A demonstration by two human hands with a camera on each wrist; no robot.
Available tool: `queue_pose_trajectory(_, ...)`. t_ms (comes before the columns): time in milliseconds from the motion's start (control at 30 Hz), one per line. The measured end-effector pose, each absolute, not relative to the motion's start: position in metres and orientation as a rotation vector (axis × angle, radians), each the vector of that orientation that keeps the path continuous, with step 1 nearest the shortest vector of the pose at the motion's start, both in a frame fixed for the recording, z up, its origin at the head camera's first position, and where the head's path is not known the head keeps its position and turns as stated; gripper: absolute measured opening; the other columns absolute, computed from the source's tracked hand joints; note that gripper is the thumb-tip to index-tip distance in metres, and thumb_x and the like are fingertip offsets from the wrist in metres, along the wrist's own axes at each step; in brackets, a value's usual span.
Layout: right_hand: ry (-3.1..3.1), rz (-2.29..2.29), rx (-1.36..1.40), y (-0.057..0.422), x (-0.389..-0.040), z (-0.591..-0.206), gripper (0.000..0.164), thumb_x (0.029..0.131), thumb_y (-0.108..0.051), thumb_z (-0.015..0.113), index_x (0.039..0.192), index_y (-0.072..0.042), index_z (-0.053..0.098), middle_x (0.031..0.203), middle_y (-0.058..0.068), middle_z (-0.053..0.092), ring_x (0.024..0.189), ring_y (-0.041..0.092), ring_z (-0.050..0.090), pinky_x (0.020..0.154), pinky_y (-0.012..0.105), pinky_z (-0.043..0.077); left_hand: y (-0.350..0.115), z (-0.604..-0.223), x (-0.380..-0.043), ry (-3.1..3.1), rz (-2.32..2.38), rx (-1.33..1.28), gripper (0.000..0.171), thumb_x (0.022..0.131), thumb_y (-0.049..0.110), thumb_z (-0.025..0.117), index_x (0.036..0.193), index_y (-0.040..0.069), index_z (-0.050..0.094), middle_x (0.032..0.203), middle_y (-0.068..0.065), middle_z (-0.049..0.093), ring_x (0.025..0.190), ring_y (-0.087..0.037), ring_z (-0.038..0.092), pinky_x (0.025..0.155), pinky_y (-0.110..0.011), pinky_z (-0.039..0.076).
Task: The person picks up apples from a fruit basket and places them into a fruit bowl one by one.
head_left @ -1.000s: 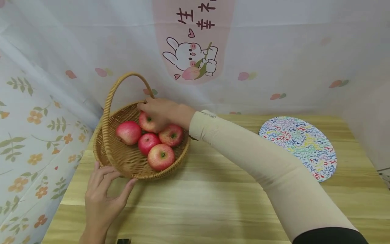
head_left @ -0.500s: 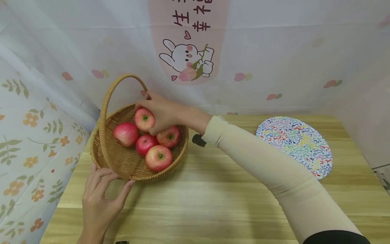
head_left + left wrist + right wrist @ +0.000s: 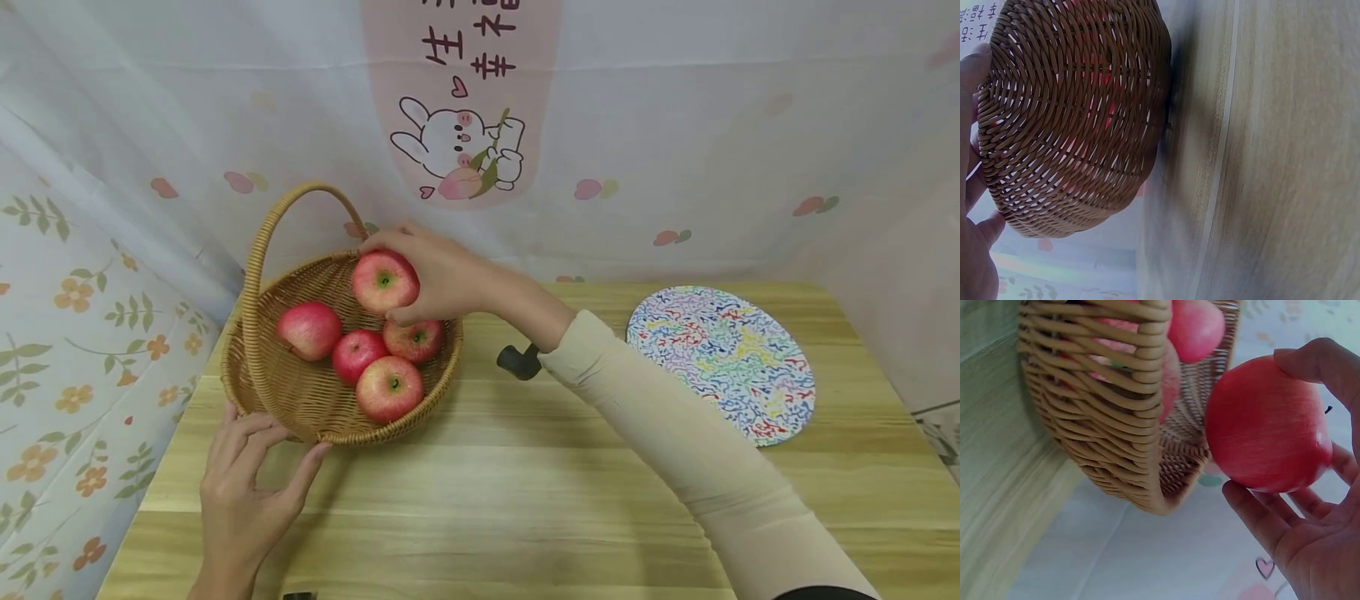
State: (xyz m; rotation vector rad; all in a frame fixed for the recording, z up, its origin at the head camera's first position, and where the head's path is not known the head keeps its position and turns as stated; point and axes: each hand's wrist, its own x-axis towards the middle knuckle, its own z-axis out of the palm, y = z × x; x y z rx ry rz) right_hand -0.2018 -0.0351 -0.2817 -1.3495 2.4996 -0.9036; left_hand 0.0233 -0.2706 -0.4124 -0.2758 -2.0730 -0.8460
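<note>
A red apple (image 3: 386, 282) is gripped by my right hand (image 3: 446, 271) above the back right part of the wicker basket (image 3: 442, 392). The right wrist view shows this apple (image 3: 1266, 425) between thumb and fingers, beside the basket rim. Several other apples (image 3: 390, 389) lie together inside the basket. At the basket's front left, my left hand (image 3: 243, 492) holds the rim with thumb and fingertips spread along it. From the left wrist, the woven side (image 3: 1079, 112) appears with red showing through the gaps.
A round mat (image 3: 727, 358) with multicoloured squiggles lies on the wooden table (image 3: 480, 500) at the right. The basket's tall handle (image 3: 258, 250) arches over its left part. Patterned cloth (image 3: 660, 125) hangs behind. A black object (image 3: 519, 362) shows beside the right wrist.
My right hand has lifted one apple from the back of the basket and drawn it up and to the right. The left hand stays at the rim; the view shifted slightly.
</note>
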Motion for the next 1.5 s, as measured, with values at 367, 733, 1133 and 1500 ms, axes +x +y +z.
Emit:
queue_pose_trajectory(367, 2.588, -1.194, -1.248, -0.001, -0.195, -0.285, 0.077, 0.080, -0.028, 0.089, 0.149, -0.017, 0.055, 0.149, 0.003, 0.049, 0.132, 0.013, 0.049, 0.110, 0.031, 0.048, -0.267, -0.404, 0.024, -2.078, -0.809, -0.260, 0.069, 0.097, 0.058, 0.071, 0.080, -0.008, 0.069, 0.087, -0.022, 0.065, 0.108, 0.000, 0.053, 0.130, -0.047, 0.035)
queue_pose_trajectory(733, 2.638, -1.413, -1.088, 0.036, -0.177, -0.307, 0.078, 0.080, -0.029, 0.093, 0.147, -0.014, 0.056, 0.142, 0.005, 0.053, 0.129, 0.015, 0.050, 0.106, 0.033, 0.056, -0.270, -0.411, 0.023, -2.085, -0.828, -0.261, 0.065, 0.096, 0.057, 0.074, 0.082, -0.006, 0.071, 0.088, -0.021, 0.066, 0.107, -0.004, 0.055, 0.129, -0.050, 0.035)
queue_pose_trajectory(1133, 2.656, -1.593, -0.913, 0.074, -0.164, -0.340, 0.078, 0.079, -0.017, 0.093, 0.147, -0.011, 0.056, 0.142, 0.009, 0.054, 0.129, 0.020, 0.052, 0.100, 0.045, 0.060, -0.263, -0.404, 0.021, -2.062, -0.827, -0.272, 0.069, 0.097, 0.058, 0.071, 0.079, -0.009, 0.068, 0.085, -0.022, 0.064, 0.109, 0.000, 0.053, 0.130, -0.046, 0.035)
queue_pose_trajectory(1500, 2.738, -1.641, -0.758, 0.110, -0.154, -0.360, 0.077, 0.078, -0.016, 0.094, 0.146, -0.015, 0.056, 0.146, 0.004, 0.054, 0.129, 0.020, 0.054, 0.099, 0.051, 0.058, -0.263, -0.405, 0.023, -2.072, -0.836, -0.264, 0.069, 0.097, 0.058, 0.072, 0.079, -0.009, 0.069, 0.085, -0.022, 0.063, 0.111, 0.003, 0.051, 0.130, -0.047, 0.034)
